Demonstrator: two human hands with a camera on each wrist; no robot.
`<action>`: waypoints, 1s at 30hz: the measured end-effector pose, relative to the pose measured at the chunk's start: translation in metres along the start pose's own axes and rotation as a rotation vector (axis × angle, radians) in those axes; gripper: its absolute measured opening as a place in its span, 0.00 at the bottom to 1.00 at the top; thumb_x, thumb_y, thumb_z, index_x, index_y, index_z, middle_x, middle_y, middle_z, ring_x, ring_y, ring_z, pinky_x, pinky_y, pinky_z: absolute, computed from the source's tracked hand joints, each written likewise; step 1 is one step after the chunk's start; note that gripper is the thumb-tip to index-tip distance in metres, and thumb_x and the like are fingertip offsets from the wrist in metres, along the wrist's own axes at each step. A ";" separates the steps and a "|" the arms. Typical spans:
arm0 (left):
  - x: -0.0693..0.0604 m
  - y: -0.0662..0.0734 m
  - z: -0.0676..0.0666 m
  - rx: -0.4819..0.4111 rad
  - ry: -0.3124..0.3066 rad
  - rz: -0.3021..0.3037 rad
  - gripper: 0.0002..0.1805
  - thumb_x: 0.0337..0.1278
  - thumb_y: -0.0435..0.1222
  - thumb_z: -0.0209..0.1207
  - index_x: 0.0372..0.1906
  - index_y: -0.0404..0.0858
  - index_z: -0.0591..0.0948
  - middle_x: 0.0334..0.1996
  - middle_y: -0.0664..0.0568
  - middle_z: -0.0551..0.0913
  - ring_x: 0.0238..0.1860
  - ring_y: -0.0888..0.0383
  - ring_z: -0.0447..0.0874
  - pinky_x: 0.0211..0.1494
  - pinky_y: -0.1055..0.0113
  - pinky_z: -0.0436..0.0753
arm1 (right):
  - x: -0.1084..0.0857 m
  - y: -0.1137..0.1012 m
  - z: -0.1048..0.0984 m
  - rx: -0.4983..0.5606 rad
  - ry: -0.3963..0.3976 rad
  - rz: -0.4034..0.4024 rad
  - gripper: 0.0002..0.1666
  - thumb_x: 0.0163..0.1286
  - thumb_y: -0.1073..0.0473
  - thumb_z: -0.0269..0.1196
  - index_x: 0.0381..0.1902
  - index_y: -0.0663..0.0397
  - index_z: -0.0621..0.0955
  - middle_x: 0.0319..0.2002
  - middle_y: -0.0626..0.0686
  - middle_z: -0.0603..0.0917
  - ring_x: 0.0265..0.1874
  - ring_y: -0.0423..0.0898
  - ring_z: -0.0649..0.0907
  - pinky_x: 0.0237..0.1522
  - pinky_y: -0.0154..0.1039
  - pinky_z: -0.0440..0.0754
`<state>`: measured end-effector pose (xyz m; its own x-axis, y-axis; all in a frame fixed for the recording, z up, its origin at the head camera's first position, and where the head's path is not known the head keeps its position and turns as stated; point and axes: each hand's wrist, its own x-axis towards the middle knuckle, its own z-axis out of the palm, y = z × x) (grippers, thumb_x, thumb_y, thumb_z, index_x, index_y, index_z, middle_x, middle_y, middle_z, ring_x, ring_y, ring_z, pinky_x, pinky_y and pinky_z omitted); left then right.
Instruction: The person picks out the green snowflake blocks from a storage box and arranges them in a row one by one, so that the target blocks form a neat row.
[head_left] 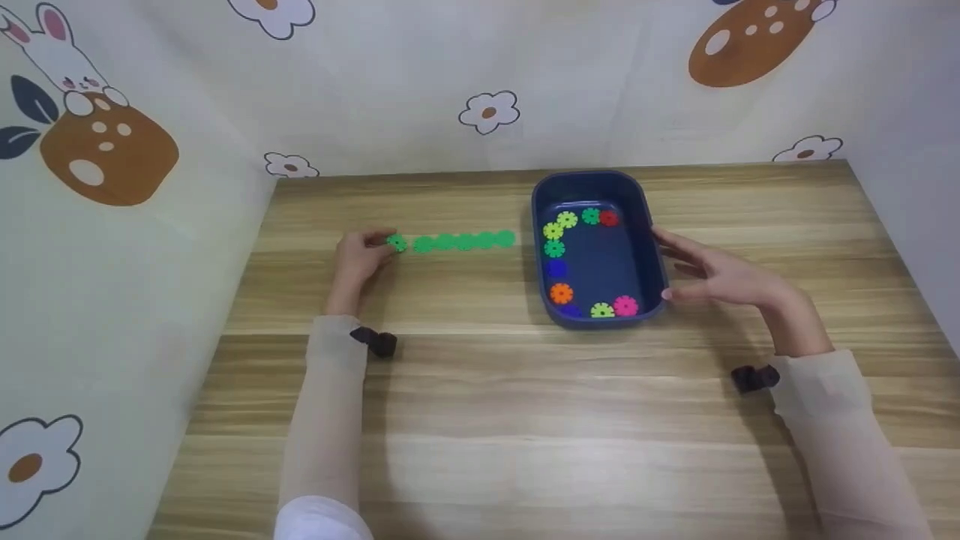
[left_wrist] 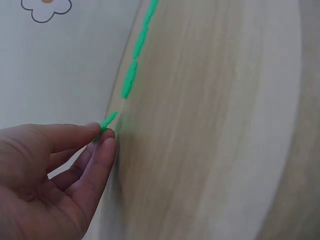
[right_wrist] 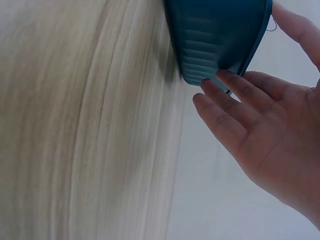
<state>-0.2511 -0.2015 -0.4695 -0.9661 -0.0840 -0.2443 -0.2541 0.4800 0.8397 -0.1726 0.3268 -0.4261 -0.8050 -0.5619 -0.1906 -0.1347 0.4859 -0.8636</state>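
Observation:
Between thumb and fingertips, my left hand (head_left: 361, 259) pinches a green notched disc (head_left: 397, 243) at the left end of a row of green discs (head_left: 465, 241). In the left wrist view the pinched disc (left_wrist: 108, 120) is tilted, its edge toward the camera, with a small gap to the row. My right hand (head_left: 724, 276) rests at the right side of a dark blue tray (head_left: 651, 259), fingers extended. In the right wrist view the fingertips touch the tray's outer wall (right_wrist: 205, 45), and nothing is gripped in the palm.
Inside the tray lie several loose notched discs, among them an orange disc (head_left: 561, 293), a pink disc (head_left: 625, 306) and a red disc (head_left: 608, 218). Patterned cloth (head_left: 390, 97) rises behind the wooden table (head_left: 525, 420) and along its left side.

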 end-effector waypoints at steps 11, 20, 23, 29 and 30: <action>0.001 0.010 0.012 0.131 0.005 0.035 0.19 0.64 0.30 0.58 0.60 0.37 0.81 0.59 0.42 0.81 0.55 0.52 0.80 0.51 0.66 0.80 | -0.001 0.001 0.000 0.016 -0.002 -0.013 0.55 0.65 0.64 0.67 0.80 0.54 0.47 0.81 0.60 0.48 0.78 0.65 0.52 0.75 0.65 0.52; -0.001 0.016 0.014 0.207 0.039 0.076 0.18 0.66 0.31 0.57 0.59 0.36 0.81 0.59 0.42 0.82 0.61 0.49 0.79 0.65 0.57 0.78 | -0.001 0.001 0.000 0.006 -0.003 -0.027 0.55 0.65 0.64 0.66 0.80 0.54 0.47 0.81 0.60 0.47 0.78 0.66 0.52 0.74 0.66 0.51; -0.001 0.017 0.013 0.208 0.064 0.074 0.17 0.67 0.32 0.56 0.58 0.36 0.82 0.58 0.42 0.83 0.61 0.49 0.79 0.65 0.57 0.77 | -0.001 0.000 0.000 -0.002 0.002 -0.029 0.55 0.65 0.64 0.67 0.80 0.54 0.47 0.81 0.60 0.48 0.77 0.66 0.52 0.74 0.66 0.52; -0.003 0.018 0.009 0.209 0.071 0.042 0.16 0.70 0.36 0.55 0.57 0.37 0.83 0.56 0.43 0.84 0.57 0.50 0.81 0.62 0.59 0.79 | -0.001 -0.003 0.002 0.000 0.007 -0.024 0.55 0.65 0.63 0.67 0.80 0.53 0.48 0.80 0.61 0.49 0.77 0.67 0.53 0.74 0.66 0.52; -0.004 0.018 0.009 0.206 0.070 0.033 0.16 0.71 0.36 0.55 0.57 0.37 0.83 0.56 0.43 0.84 0.56 0.51 0.81 0.60 0.60 0.79 | -0.001 -0.003 0.002 0.003 0.007 -0.022 0.55 0.65 0.63 0.67 0.80 0.53 0.48 0.80 0.61 0.48 0.77 0.67 0.53 0.75 0.66 0.52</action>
<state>-0.2516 -0.1846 -0.4574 -0.9765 -0.1219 -0.1778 -0.2139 0.6516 0.7278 -0.1706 0.3247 -0.4244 -0.8057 -0.5679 -0.1685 -0.1508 0.4716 -0.8688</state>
